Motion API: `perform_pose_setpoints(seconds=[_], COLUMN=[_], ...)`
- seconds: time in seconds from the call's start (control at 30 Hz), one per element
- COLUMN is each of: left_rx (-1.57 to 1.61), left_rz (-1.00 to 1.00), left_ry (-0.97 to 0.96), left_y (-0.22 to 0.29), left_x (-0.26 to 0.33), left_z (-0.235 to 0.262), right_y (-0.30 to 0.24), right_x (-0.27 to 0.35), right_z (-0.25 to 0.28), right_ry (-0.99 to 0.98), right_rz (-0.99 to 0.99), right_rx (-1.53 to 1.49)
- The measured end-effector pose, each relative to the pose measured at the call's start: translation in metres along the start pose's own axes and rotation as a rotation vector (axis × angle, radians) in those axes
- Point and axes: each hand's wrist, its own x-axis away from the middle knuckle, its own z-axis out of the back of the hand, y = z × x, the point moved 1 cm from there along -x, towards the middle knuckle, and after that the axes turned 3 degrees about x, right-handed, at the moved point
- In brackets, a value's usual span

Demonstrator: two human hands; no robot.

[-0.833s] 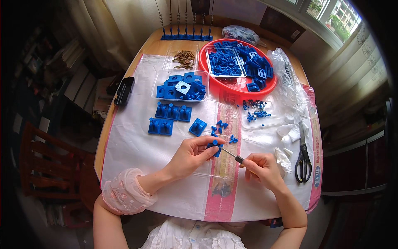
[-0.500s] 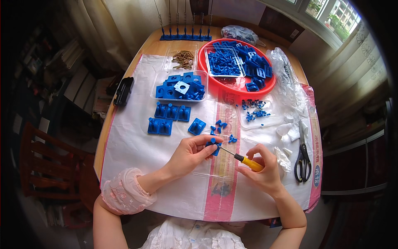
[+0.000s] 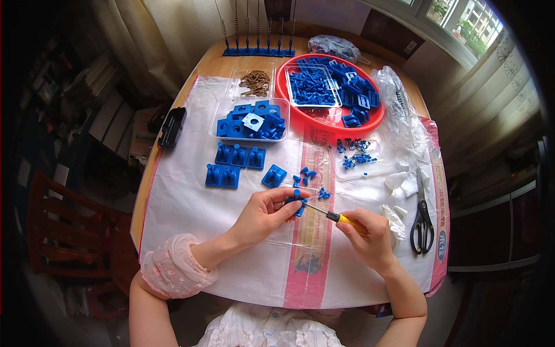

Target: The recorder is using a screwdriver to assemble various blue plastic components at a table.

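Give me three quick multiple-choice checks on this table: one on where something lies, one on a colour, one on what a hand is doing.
1. Where do the black-handled scissors lie?
A. at the table's right edge
B. inside the round red plastic tray
C. beside the black case on the left

2. What colour is the handle of the small screwdriver?
A. green
B. yellow
C. white

3. What is the left hand doing?
A. resting flat on the white plastic sheet
B. pinching a small blue plastic part
C. lifting the scissors

Answers: 1 A, they lie right of the right hand, near the sheet's edge. 2 B, yellow shows above the right hand's fingers. 3 B, its fingers close on the part where the screwdriver tip meets it.
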Motion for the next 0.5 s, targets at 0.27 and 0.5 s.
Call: perform_pose_setpoints(seconds=[0.27,0.5], left_rx=[-0.007,0.006], left_rz=[-0.013,0.01], left_ry=[-0.003,0.0], left_y=[-0.0041,-0.0001], left_x=[-0.0015,-0.0003], left_z=[0.0043,0.0005], right_y=[-0.0066,-0.007], right_x=[0.0002,-0.0021], right_z=[0.0017,0.0069], right_ry=[0.057,0.083], right_rz=[0.071,0.151], right_rx=[0.038,0.062])
